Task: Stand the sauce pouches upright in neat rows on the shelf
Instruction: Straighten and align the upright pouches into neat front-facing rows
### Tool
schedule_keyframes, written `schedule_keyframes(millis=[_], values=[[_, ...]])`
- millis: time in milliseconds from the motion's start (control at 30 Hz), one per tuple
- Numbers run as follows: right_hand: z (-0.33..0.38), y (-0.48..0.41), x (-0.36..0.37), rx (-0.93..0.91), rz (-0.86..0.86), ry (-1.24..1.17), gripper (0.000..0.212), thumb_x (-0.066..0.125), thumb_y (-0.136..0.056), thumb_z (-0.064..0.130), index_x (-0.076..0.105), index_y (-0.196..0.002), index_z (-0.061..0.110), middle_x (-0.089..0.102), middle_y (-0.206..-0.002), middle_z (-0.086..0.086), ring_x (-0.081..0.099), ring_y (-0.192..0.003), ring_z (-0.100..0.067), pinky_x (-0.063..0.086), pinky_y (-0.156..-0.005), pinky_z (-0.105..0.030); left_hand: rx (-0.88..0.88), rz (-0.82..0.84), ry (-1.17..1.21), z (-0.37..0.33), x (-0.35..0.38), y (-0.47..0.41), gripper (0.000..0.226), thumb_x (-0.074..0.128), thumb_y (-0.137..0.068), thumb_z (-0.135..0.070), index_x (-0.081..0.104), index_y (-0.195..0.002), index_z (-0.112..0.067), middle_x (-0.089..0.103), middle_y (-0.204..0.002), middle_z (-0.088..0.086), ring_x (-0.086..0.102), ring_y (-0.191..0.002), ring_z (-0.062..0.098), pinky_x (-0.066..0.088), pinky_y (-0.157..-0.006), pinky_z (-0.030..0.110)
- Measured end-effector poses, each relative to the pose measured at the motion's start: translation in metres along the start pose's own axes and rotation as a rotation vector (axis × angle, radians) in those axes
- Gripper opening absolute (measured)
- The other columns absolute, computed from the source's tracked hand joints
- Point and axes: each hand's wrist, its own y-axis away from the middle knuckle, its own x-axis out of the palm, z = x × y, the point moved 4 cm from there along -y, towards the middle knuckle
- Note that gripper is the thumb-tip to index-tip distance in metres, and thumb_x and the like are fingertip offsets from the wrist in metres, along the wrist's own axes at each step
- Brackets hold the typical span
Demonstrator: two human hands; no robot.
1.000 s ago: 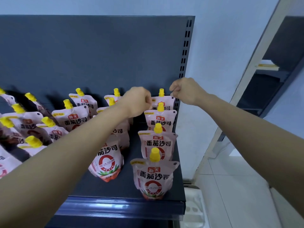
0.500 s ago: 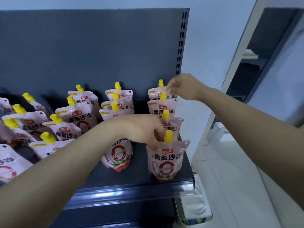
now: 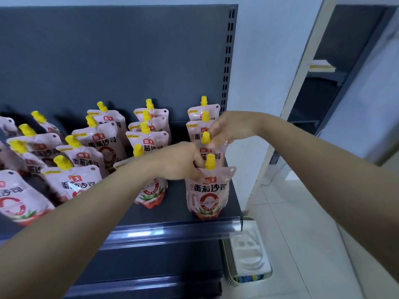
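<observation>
Pink sauce pouches with yellow caps stand in rows on a dark shelf [image 3: 172,212]. The rightmost row runs front to back; its front pouch [image 3: 207,193] stands upright at the shelf's front edge. My left hand [image 3: 179,160] pinches the top of this front pouch just left of its yellow cap. My right hand [image 3: 226,130] pinches the yellow cap of the second pouch [image 3: 212,155] behind it. Two more pouches [image 3: 200,113] stand behind these. A middle row [image 3: 149,134] stands to the left, its front pouch partly hidden by my left hand.
Several pouches [image 3: 73,165] at the left lean at mixed angles. The shelf's back panel [image 3: 108,61] rises behind them. A clear price rail [image 3: 172,231] lines the front edge. On the tiled floor at the right sits a white tray [image 3: 248,253]; another shelving unit [image 3: 323,83] stands beyond.
My left hand came forward from the back of the shelf to the front pouch's top. My right hand came down from the rear pouch to the second pouch's cap.
</observation>
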Motion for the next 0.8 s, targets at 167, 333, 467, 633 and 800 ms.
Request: schedule_keyframes(millis=[167, 333, 467, 633, 800], values=[[-0.005, 0.003, 0.006, -0.041, -0.083, -0.046, 0.013, 0.07, -0.083, 0.019, 0.076, -0.089, 0.009, 0.059, -0.074, -0.006, 0.05, -0.074, -0.018, 0.043, -0.065, -0.027, -0.066, -0.059, 0.086, -0.005, 0.007, 0.001, 0.025, 0.069, -0.079, -0.015, 0.064, -0.066, 0.006, 0.043, -0.053, 0.0, 0.035, -0.046, 0.005, 0.03, -0.042, 0.009], [-0.004, 0.004, 0.003, -0.063, -0.033, 0.026, 0.018, 0.068, -0.082, 0.025, 0.075, -0.092, 0.011, 0.063, -0.073, 0.003, 0.055, -0.074, -0.014, 0.044, -0.067, -0.023, -0.115, -0.055, 0.186, -0.01, 0.005, 0.016, 0.019, 0.068, -0.082, -0.019, 0.071, -0.084, 0.0, 0.065, -0.074, 0.005, 0.056, -0.065, 0.009, 0.034, -0.061, -0.006], [0.011, 0.01, -0.017, -0.127, -0.219, -0.044, 0.023, 0.064, -0.084, 0.024, 0.075, -0.101, 0.012, 0.073, -0.1, -0.005, 0.065, -0.094, -0.019, 0.048, -0.084, -0.026, -0.178, -0.299, 0.259, 0.007, -0.03, 0.052, 0.01, 0.071, -0.079, -0.019, 0.073, -0.089, -0.021, 0.073, -0.089, -0.011, 0.065, -0.081, -0.003, 0.046, -0.068, 0.001], [0.052, 0.004, -0.011, -0.201, -0.27, -0.04, 0.023, 0.065, -0.086, 0.017, 0.071, -0.108, 0.01, 0.07, -0.108, -0.001, 0.063, -0.101, -0.015, 0.045, -0.09, -0.025, -0.389, -0.612, 0.2, 0.055, -0.062, 0.096, 0.021, 0.072, -0.077, -0.009, 0.066, -0.096, -0.014, 0.069, -0.091, 0.005, 0.065, -0.085, 0.017, 0.052, -0.085, 0.032], [0.094, -0.021, 0.007, -0.226, -0.235, 0.088, 0.034, 0.065, -0.087, 0.018, 0.064, -0.121, 0.011, 0.064, -0.122, -0.006, 0.059, -0.111, -0.021, 0.046, -0.094, -0.03, -0.456, -0.464, 0.149, 0.09, -0.031, 0.098, 0.039, 0.071, -0.078, -0.013, 0.058, -0.115, -0.012, 0.062, -0.106, 0.003, 0.057, -0.098, 0.019, 0.046, -0.084, 0.031]])
